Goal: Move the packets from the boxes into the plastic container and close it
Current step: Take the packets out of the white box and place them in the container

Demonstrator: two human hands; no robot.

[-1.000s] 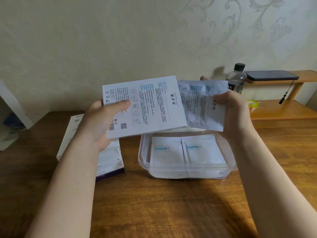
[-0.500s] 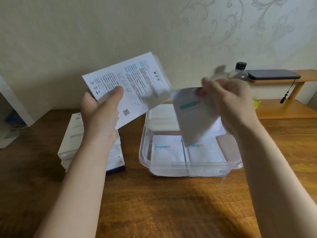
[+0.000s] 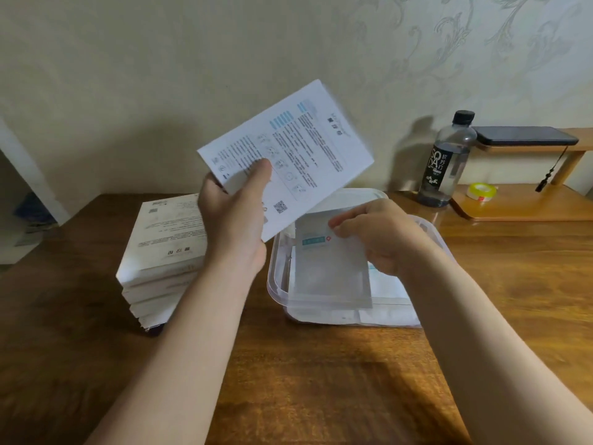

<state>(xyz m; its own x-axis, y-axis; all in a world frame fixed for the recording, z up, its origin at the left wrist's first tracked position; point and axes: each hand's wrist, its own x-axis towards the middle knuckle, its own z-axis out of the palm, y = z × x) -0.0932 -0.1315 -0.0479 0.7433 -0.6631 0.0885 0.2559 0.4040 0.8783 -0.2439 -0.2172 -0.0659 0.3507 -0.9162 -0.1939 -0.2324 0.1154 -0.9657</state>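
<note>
Left grip (image 3: 234, 220) holds box (image 3: 298, 149); right grip (image 3: 385, 236) pinches packet (image 3: 330, 271) over plastic container (image 3: 271, 284) holding packets (image 3: 386, 287); box stack (image 3: 160, 245) left, bottle (image 3: 446, 162) behind.

Clear glossy plastic container (image 3: 277, 293); matt cardboard box (image 3: 298, 146); polished wooden table (image 3: 321, 380).

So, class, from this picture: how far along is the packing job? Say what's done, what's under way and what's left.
Done: some packets lie in the plastic container. In hand: the right hand holds another packet over it; the left hand holds up a box. Left: the stack of boxes beside it, contents unseen, and closing the open container.
</note>
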